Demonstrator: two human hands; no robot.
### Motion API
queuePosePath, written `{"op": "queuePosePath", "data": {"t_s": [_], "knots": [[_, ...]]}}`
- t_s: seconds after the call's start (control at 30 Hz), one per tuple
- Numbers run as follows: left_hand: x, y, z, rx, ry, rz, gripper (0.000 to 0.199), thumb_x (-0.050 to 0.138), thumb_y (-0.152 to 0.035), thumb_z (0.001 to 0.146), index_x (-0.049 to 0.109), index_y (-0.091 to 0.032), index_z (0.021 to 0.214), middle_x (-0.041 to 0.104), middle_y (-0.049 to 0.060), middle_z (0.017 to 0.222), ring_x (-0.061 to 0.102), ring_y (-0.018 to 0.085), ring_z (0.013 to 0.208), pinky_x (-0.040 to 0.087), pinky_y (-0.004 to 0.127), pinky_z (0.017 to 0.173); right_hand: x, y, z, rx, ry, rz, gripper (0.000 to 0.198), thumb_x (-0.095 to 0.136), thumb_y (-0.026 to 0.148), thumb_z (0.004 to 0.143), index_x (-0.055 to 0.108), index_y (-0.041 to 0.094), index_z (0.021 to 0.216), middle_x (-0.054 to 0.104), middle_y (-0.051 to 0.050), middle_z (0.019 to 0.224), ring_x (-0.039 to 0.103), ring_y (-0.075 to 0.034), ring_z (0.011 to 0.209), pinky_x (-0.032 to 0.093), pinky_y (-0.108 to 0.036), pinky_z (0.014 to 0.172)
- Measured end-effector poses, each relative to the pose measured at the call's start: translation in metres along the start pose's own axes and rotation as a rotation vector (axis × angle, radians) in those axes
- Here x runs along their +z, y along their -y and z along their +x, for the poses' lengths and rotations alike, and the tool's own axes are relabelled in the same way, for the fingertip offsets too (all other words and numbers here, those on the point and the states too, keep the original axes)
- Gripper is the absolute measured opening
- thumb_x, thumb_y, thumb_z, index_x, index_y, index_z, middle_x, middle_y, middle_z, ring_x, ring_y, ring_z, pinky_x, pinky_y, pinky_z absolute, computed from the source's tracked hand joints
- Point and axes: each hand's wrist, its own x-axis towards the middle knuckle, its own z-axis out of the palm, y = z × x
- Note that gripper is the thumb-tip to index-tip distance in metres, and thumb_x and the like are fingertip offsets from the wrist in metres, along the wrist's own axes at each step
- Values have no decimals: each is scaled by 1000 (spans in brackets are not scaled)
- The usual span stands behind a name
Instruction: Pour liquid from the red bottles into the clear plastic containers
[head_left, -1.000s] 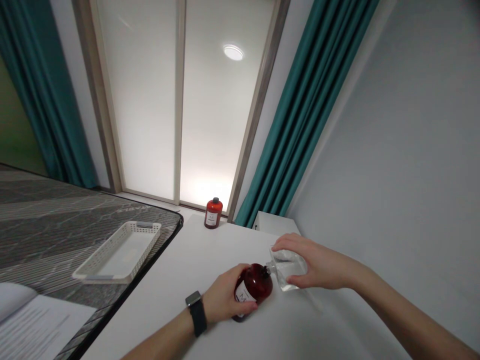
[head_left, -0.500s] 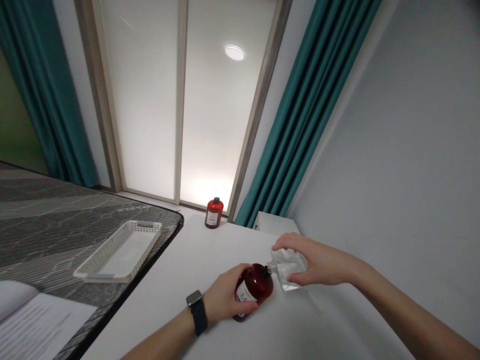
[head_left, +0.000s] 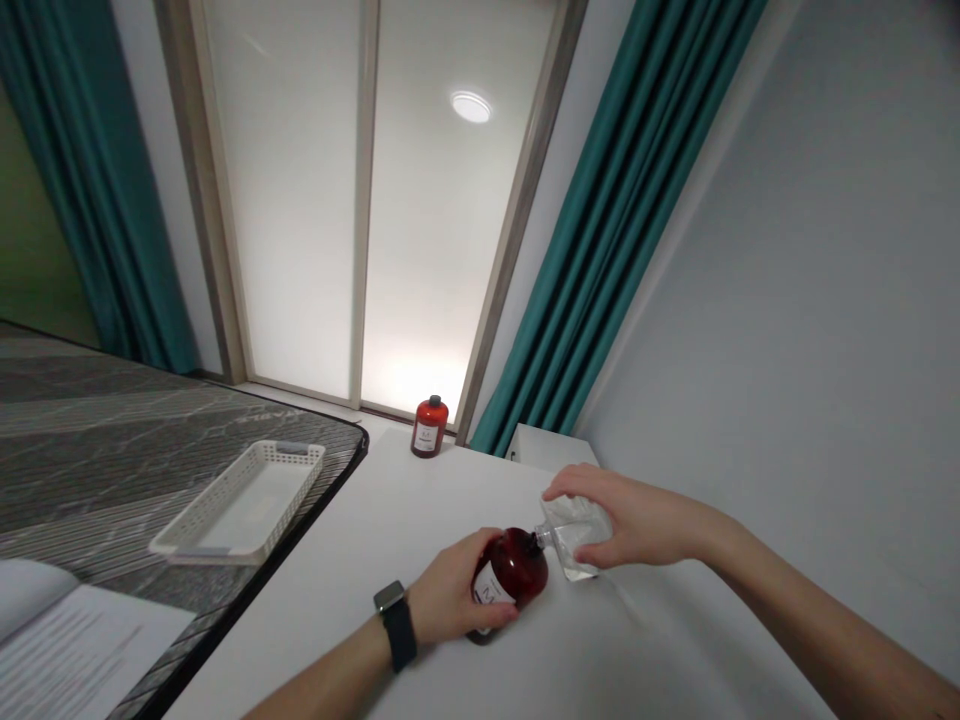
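Note:
My left hand (head_left: pixel 457 590) is wrapped round a dark red bottle (head_left: pixel 523 565) with a white label, which is tilted to the right above the white table. In my right hand (head_left: pixel 611 515) is a clear square bottle (head_left: pixel 570 535), gripped by its sides and lying nearly on its side. The necks of the two bottles meet, the clear bottle's mouth at the dark mouth of the red one. Whether liquid runs between them is too small to tell.
A second red bottle (head_left: pixel 429 428) with a dark cap stands at the white table's (head_left: pixel 375 530) far edge. To the left, a white plastic basket (head_left: pixel 169 540) and an open booklet (head_left: pixel 82 650) lie on a grey patterned surface (head_left: pixel 150 430). A wall rises on the right.
Both hands and both bottles keep nearly the same pose. The liquid in the clear bottle looks slightly different; the view has shifted a little.

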Motion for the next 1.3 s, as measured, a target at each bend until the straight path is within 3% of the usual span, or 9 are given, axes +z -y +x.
{"op": "queuePosePath", "data": {"t_s": [0.53,1.0,1.3], "knots": [[-1,-3,0,1,-2,-9,69,78,-32,69,48,-22,130,63,7,125,60,28,109,46,40,98,-1,3,3,-18,7,-22,54,72,28,71,57,22,122,57,-9,123,52,-28,118,39,-43,106],[-1,1,1,46,-1,-25,67,78,-37,70,48,-21,128,63,7,121,60,26,106,46,36,94,25,-8,-16,-34,-111,32,56,71,27,75,51,23,127,52,-9,130,48,-26,122,36,-43,109],[1,4,0,45,-22,-51,65,77,-33,68,49,-21,125,64,6,117,61,25,100,48,35,90,18,-2,-13,-55,-77,20,55,72,29,75,53,26,128,51,-7,131,47,-25,123,37,-41,108]]}}
